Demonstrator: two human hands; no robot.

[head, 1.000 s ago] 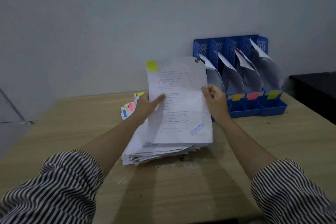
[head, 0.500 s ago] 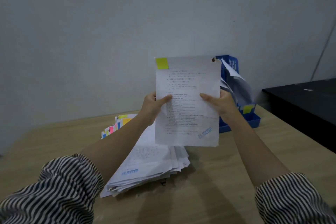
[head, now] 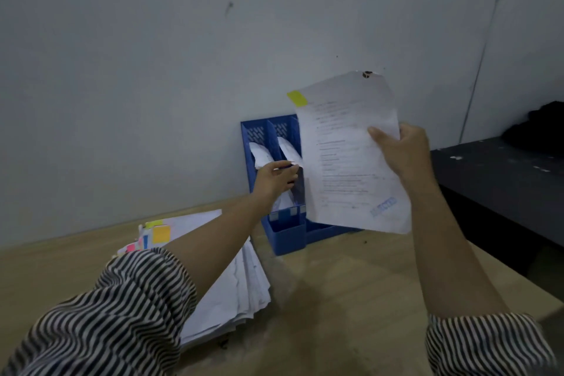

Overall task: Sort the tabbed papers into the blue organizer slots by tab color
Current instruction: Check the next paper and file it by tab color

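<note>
My right hand [head: 403, 152] grips a white printed sheet [head: 348, 156] by its right edge and holds it up in front of the blue organizer [head: 287, 232]. The sheet has a yellow tab [head: 297, 98] at its top left corner and a blue stamp near the bottom. My left hand [head: 274, 177] reaches into the organizer's left slots and touches the curled papers [head: 287, 149] standing there; its fingers seem to pinch one, though that is unclear. The sheet hides the organizer's right slots. A stack of tabbed papers [head: 232, 284] lies on the wooden table under my left forearm.
The organizer stands against the grey wall at the back of the wooden table [head: 351, 299]. A black surface [head: 500, 180] sits to the right, beyond the table's edge. Coloured tabs [head: 152, 235] stick out at the stack's far left end.
My left hand let go of the sheet and reached to the organizer's left slots. My right hand alone carried the sheet up and right. The view swung left.
</note>
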